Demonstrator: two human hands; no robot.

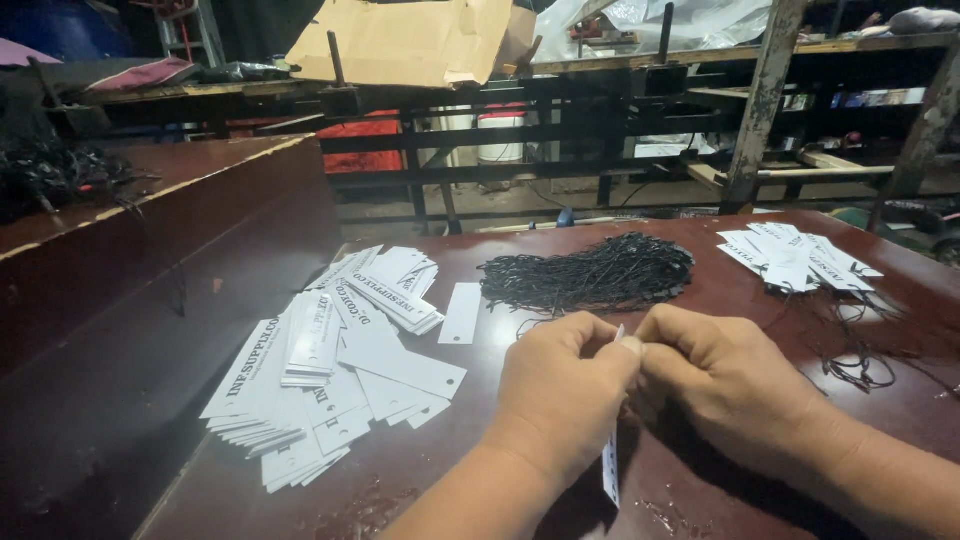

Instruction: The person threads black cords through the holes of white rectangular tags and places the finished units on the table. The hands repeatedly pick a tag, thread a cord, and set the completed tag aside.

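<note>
A dark reddish-brown, glossy wooden table (pixel 700 500) fills most of the view, with a raised board of the same wood along its left side. Spread over its left part lies a broad, fanned heap of white rectangular card tags (pixel 330 370) with black print, some punched with a small hole at one end; one blank white tag (pixel 461 313) lies apart, just right of the heap. Near the far edge in the middle sits a tangled bundle of thin black strings (pixel 590 272), and at the far right corner a smaller pile of white printed tags (pixel 795 258) with loose black threads trailing from it. Close to the camera, the left hand (pixel 560 395) and the right hand (pixel 730 385) meet above the table's near middle, knuckles touching. Both have their fingers curled and pressed together at the tips, pinching the upper end of a single narrow white card tag (pixel 611 470) held edge-on, which hangs down between the wrists. Whether a string is also pinched there cannot be told.
</note>
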